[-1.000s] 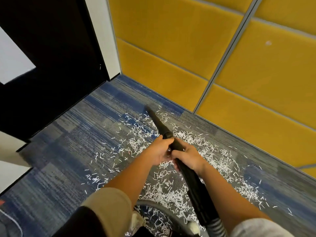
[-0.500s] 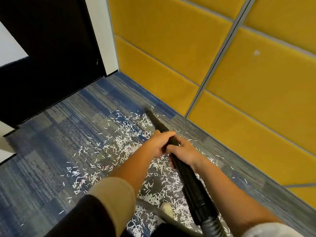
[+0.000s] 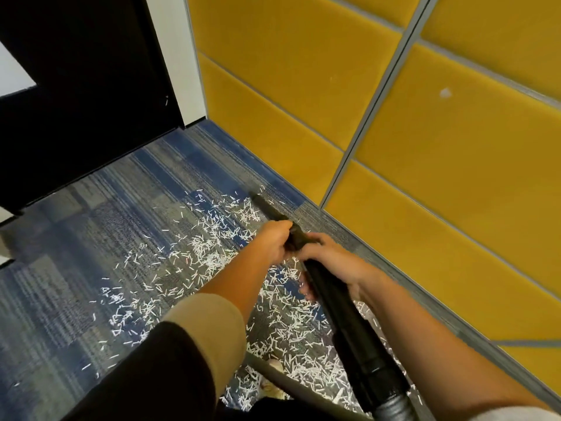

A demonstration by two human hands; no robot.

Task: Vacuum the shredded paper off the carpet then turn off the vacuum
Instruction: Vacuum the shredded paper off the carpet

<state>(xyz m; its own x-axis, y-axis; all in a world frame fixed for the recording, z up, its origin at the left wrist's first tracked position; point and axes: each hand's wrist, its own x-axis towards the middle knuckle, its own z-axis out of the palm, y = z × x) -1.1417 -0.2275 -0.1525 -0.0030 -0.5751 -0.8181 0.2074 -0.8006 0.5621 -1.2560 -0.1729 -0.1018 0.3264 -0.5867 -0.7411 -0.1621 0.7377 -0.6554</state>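
White shredded paper (image 3: pixel 209 253) lies scattered over the blue-grey carpet (image 3: pixel 91 238), from the middle of the floor down to my feet. A black vacuum wand (image 3: pixel 343 311) runs from the ribbed hose (image 3: pixel 391 405) at the lower right up to its nozzle tip (image 3: pixel 258 199), which touches the carpet at the far edge of the paper near the wall. My left hand (image 3: pixel 274 241) grips the wand high up. Just behind it, my right hand (image 3: pixel 331 262) holds the wand with fingers curled round it.
A yellow padded wall (image 3: pixel 425 147) with grey trim runs along the right, close to the nozzle. A black door (image 3: pixel 76 101) and white frame (image 3: pixel 179 56) close off the far left. A grey hose loop (image 3: pixel 291 384) and my shoe (image 3: pixel 274 364) sit at the bottom.
The nozzle has been drawn nearer the yellow wall and the view has swung left. Paper to the right of the wand along the wall has gone. Both hands keep their grip.
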